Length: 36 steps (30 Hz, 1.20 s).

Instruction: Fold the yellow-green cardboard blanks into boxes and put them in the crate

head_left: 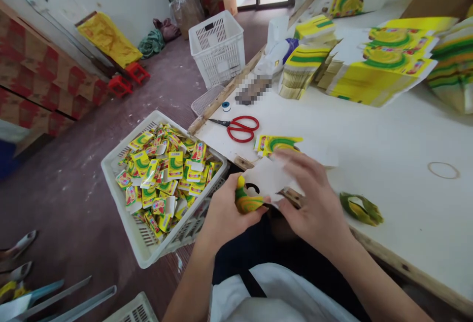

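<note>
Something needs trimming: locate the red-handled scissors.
In the head view, the scissors lie near the left edge of the table, beside the small blue roll.

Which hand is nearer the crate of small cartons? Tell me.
Left. The left hand is just right of the crate, holding a yellow-and-green carton; the right hand is farther right, over the table's wooden edge.

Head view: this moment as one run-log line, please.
left hand: holding carton | right hand: at carton, blurred | scissors: on table | basket: holds boxes
</note>
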Available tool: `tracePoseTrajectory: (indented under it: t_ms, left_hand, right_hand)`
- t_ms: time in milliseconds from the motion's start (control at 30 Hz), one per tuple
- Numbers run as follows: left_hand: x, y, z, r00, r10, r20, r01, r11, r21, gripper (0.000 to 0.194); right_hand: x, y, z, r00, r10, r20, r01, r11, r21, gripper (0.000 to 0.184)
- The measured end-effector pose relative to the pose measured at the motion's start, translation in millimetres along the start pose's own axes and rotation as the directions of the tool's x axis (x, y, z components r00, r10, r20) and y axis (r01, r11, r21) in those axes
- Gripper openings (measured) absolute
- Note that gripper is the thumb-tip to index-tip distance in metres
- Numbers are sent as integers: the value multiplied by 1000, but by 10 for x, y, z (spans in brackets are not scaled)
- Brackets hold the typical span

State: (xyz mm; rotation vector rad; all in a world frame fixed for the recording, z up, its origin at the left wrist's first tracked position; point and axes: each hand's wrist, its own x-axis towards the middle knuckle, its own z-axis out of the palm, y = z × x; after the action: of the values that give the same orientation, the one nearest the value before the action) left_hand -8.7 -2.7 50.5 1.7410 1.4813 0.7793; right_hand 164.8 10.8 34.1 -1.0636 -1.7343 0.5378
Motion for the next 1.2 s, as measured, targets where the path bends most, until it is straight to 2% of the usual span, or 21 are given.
tracePoseTrajectory:
  t_ms: [33,67,133,200,233,300,367,400,467,567,633,733,800,900,967,1100,1200]
  left_hand:
    - [-10,-17,56,999,21,-37,-20,1000,18,51]
    - [-23,-32,104,997,53,-58,-51,998,40,56]
    - [-49,-56,179,986,161,-53,-157,985,75,64]
    - [-66,-77,231,955,291,-48,-286,953,99,70]
    - [-71,-88,248,934,352,-61,-345,932,111,71]
    - [-74,-108,267,894,433,-116,-417,899,134,68]
    - [-74,-118,264,888,439,-138,-421,895,146,62]
    - [-73,-119,258,902,415,-120,-399,906,141,59]
    - [-71,-115,248,953,302,-41,-296,950,103,53]
    - [-62,-128,272,988,155,-20,-154,986,62,53]
    - [-54,-159,308,985,150,-83,-144,987,66,62]
    - [-61,-217,328,979,155,-129,-140,983,117,70]
    - [-79,-241,291,986,116,-120,-93,979,179,66]
    - [-98,-234,172,992,93,-89,-70,969,237,53]
    - [-89,-208,75,991,118,-66,-98,964,247,52]
    - [-33,-140,-79,993,120,11,-119,963,240,59]
    - [3,-90,-87,991,128,46,-135,954,267,58]
  right_hand:
    - [-26,15,36,988,147,-44,-141,983,116,50]
    - [-53,26,75,956,291,-32,-274,926,259,56]
    - [-102,36,157,864,484,138,-482,715,506,63]
    - [-130,29,225,778,535,328,-608,515,604,67]
    - [-131,23,250,747,541,386,-645,452,616,68]
    - [-112,18,271,720,537,439,-675,396,622,67]
    - [-82,17,261,743,518,424,-655,429,622,63]
    - [-71,16,249,771,492,403,-628,483,610,60]
    - [-72,6,221,841,404,359,-540,651,534,53]
    - [-129,-6,199,920,187,345,-310,886,344,49]
    - [-175,17,200,943,77,324,-163,955,247,52]
    - [-202,110,189,973,50,227,-84,986,142,56]
    - [-191,187,160,980,39,197,-59,994,97,57]
    - [-163,277,95,956,-31,293,7,997,81,56]
    - [-142,318,42,930,-49,364,23,997,77,52]
    - [-73,365,-79,898,-58,435,12,994,109,42]
    - [-36,346,-91,894,-5,449,-58,990,127,34]
